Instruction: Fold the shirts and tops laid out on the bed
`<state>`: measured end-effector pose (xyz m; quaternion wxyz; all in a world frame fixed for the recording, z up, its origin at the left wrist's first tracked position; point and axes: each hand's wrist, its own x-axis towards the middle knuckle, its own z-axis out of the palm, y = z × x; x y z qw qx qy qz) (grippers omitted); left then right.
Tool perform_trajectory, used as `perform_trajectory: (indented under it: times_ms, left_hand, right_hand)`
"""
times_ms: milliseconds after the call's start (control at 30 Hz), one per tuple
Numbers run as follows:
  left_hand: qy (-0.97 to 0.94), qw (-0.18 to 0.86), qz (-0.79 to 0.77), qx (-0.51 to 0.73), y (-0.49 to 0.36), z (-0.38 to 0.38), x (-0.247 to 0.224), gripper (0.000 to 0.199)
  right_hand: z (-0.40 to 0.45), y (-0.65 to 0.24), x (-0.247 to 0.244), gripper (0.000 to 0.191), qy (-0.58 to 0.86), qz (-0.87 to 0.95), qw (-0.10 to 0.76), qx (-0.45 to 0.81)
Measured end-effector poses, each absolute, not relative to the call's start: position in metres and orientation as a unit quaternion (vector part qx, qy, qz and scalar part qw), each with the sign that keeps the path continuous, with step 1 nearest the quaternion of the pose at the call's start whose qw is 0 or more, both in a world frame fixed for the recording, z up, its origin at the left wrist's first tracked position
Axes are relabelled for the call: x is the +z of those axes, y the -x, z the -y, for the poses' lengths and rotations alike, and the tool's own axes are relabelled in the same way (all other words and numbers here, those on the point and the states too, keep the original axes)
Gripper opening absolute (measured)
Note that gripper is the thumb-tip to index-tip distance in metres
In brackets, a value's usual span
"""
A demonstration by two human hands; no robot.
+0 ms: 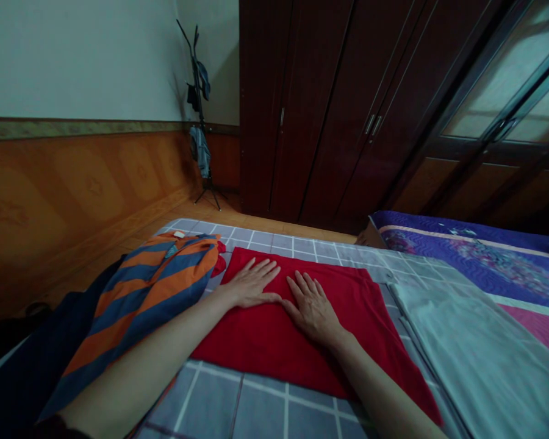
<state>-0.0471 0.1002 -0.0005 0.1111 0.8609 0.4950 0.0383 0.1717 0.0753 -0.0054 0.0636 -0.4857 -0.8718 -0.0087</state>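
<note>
A red cloth point(274, 341) is spread flat on a bed with a grey checked sheet point(265, 390). Both palms rest on its upper half. My left hand point(254, 283) lies with its fingers stretched out to the right, holding nothing. Close beside it, my right hand point(313, 308) also lies flat, fingers apart and pointing up and left. The two thumbs nearly meet; whether they touch is hard to tell. An orange and blue striped garment point(150, 292) lies left of the red cloth, partly behind my left forearm.
Pale folded fabric point(480, 347) lies at the right. Beyond it is a purple flowered cover point(476, 250). A dark wardrobe point(329, 110) and a coat stand point(201, 116) stand behind the bed. Dark cloth point(50, 360) lies at the lower left.
</note>
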Motion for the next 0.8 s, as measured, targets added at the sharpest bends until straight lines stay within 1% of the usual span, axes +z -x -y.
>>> perform_trajectory:
  times_ms: [133,233,333,567,700,800]
  left_hand:
    - [-0.781,0.063,-0.618,0.063,0.076,-0.113,0.001,0.07]
    - [-0.807,0.039,-0.583,0.087,0.069,-0.108,0.001,0.064]
    - [-0.844,0.038,-0.529,0.081,0.053,-0.106,-0.001,0.062]
    - [-0.806,0.033,-0.586,0.075,0.064,-0.122,-0.004,0.06]
    - [-0.76,0.005,-0.644,0.088,0.071,-0.116,0.002,0.06]
    - [-0.807,0.006,-0.584,0.088,0.065,-0.106,0.004,0.055]
  right_hand:
    - [-0.076,-0.172,-0.006,0.062,0.486,0.871,0.073,-0.004]
    - [-0.076,-0.172,-0.007,0.063,0.486,0.871,0.074,-0.003]
    - [-0.077,-0.171,-0.008,0.063,0.488,0.87,0.072,-0.003]
    - [-0.076,-0.17,-0.009,0.062,0.493,0.867,0.068,-0.006]
    - [-0.076,-0.17,-0.008,0.063,0.494,0.867,0.071,-0.004]
    - [-0.076,-0.17,-0.007,0.063,0.495,0.867,0.067,-0.003]
